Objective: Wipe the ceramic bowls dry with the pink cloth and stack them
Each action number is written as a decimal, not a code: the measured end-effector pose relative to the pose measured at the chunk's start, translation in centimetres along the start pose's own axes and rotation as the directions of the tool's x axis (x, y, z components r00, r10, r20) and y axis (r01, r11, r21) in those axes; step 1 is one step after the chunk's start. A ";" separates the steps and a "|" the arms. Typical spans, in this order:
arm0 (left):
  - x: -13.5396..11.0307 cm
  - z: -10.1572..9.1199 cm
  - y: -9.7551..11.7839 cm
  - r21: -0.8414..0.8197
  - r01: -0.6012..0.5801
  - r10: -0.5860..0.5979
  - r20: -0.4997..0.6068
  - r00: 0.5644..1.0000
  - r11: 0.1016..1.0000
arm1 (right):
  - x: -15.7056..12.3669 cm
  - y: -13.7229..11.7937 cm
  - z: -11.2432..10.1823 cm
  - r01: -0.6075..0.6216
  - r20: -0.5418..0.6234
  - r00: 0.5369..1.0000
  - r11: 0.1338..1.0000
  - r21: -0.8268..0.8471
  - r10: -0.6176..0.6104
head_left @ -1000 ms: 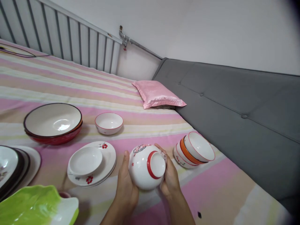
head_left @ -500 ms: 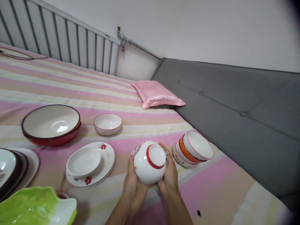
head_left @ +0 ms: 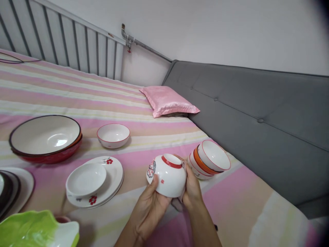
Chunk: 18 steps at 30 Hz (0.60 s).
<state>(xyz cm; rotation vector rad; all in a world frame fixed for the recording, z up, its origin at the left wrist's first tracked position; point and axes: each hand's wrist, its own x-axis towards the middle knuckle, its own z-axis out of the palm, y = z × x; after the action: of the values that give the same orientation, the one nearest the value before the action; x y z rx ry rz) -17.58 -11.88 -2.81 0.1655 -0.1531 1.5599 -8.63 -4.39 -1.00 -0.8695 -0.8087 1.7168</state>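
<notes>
A white bowl point(head_left: 168, 176) with a red foot ring and a flower print is held upside down above the striped bedsheet. My left hand point(head_left: 150, 207) cups it from below, thumb up on its side. My right hand point(head_left: 192, 187) grips its right side, fingers wrapped round the rim; a bit of pale cloth seems pinched under them. Just right of the bowl lies a tilted stack of small bowls point(head_left: 210, 159), one of them orange.
On the sheet sit a small white bowl point(head_left: 113, 135), a saucer on flowered plates point(head_left: 94, 180), a large red-and-black bowl point(head_left: 45, 137), dark plates point(head_left: 12, 187) and a green leaf dish point(head_left: 36, 231). A pink pillow point(head_left: 168, 101) and grey headboard point(head_left: 257, 116) lie right.
Both hands have turned the bowl, so its red foot ring now faces up and away and its flower print shows. The left hand has slid under it.
</notes>
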 end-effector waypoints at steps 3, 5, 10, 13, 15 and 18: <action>0.0 -0.3 0.3 -0.030 -0.038 0.039 0.006 0.999 0.999 | -0.5 0.6 0.6 0.079 0.016 0.997 0.995 -0.066 -0.079; 0.0 -0.2 0.4 -0.042 -0.056 0.054 -0.033 0.998 0.998 | -0.8 1.1 0.8 0.144 0.050 0.989 0.980 -0.138 -0.138; -0.1 0.1 0.3 -0.046 -0.061 0.054 -0.140 0.989 0.997 | -1.6 1.9 1.1 0.350 0.137 0.936 0.817 -0.457 -0.324; -0.2 -0.3 0.4 -0.041 -0.030 0.025 -0.129 0.991 0.999 | -2.6 2.3 1.5 0.488 0.256 0.864 0.591 -0.643 -0.434; -0.5 -0.8 0.5 -0.029 0.011 -0.014 -0.107 0.994 1.000 | -3.4 2.3 2.0 0.573 0.380 0.802 0.411 -0.709 -0.461; -1.1 -1.6 0.6 0.005 0.023 -0.022 -0.143 0.989 1.000 | -4.4 2.2 2.8 0.671 0.576 0.720 0.176 -0.720 -0.387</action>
<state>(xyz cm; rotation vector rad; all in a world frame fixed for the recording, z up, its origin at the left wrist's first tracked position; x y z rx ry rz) -18.15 -12.64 -4.61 0.0603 -0.0328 1.5440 -11.06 -9.57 -0.65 -0.8416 -2.1029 0.5797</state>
